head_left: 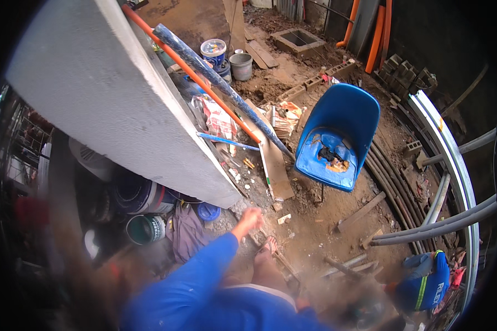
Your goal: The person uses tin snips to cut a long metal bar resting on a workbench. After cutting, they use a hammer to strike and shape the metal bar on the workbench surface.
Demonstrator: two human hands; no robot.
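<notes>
My left hand [251, 219] reaches forward on a blue-sleeved arm [196, 273], just beyond the lower corner of the grey wall [121, 105]. Its fingers look loosely curled, and I see nothing in them. Below it, my sandalled foot [269, 246] rests on the dirt. My right hand does not show; blur covers the lower edge there. Ahead and to the right stands a blue plastic chair [339, 132], with dark and orange-brown bits lying on its dirty seat. A cardboard strip [276, 176] lies on the ground between my hand and the chair.
An orange pipe [193, 71] and a blue-grey pole [226, 91] slant past the wall. Buckets [241, 66] stand behind them. Left of me are a green-lined pail [145, 229] and a blue lid [209, 211]. Long rods [395, 187] and a person in blue [425, 287] are at right.
</notes>
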